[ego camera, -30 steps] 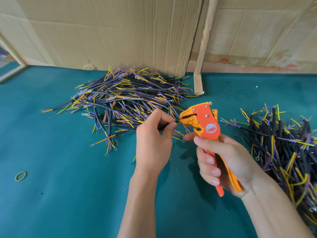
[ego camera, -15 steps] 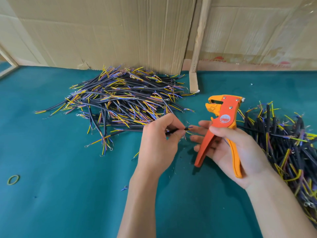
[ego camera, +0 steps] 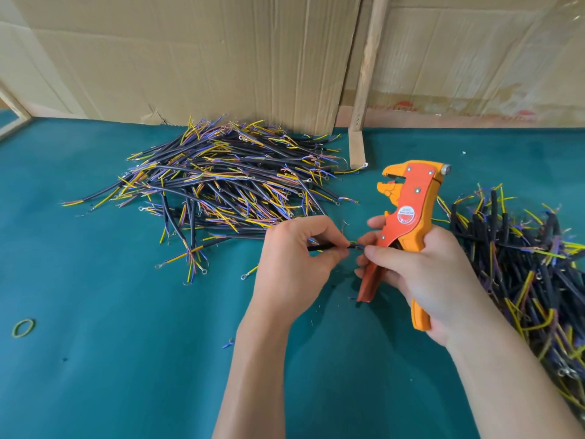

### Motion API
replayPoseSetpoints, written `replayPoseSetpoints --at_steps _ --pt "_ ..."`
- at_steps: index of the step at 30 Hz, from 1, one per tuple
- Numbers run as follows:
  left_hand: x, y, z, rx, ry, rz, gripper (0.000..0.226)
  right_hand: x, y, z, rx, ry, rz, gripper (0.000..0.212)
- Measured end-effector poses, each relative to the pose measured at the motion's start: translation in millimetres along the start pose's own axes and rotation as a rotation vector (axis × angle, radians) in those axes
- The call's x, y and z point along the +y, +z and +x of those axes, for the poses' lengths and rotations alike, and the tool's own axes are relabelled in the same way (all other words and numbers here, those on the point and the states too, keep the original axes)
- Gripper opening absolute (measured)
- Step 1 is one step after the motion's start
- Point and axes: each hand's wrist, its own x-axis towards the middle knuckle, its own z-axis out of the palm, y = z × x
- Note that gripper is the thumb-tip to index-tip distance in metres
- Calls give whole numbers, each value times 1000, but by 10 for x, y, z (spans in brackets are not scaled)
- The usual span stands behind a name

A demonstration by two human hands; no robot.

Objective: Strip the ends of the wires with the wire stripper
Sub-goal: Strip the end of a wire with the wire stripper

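Both hands meet on one short black-sheathed wire, the stripper lifted clear of it.

The left hand pinches the wire between thumb and fingertips near its right end, where thin coloured cores poke out. The right hand touches those cores with its thumb tip while its curled fingers wrap the handles of the orange and yellow plastic wire stripper, whose jaws point up and left, well above the wire. To do this step well, I judge the cores should be fanned apart and straightened, so that one end at a time can go squarely into the jaws before squeezing. A heap of similar black wires lies behind on the teal felt-covered table, another heap to the right.
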Motion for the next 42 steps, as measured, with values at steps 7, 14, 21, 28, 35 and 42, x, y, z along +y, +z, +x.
replayPoseSetpoints --at_steps 7,14,21,28,35,42 --pt "-1 17 6 -20 -29 -65 18 31 25 17 58 -24 70 26" --pt "-44 66 16 -22 -82 -94 17 85 23 69 21 40 306 27" --pt "-36 102 18 15 -86 -114 17 84 22 75 6 42 417 31" --pt "-137 -19 28 99 -114 -120 21 62 -70 95 7 5 407 30" --pt "-64 43 7 22 -56 -48 19 75 -51 89 -92 55 218 29" --pt "-34 51 0 0 -51 -55 16 74 -44 79 -47 37 203 26"
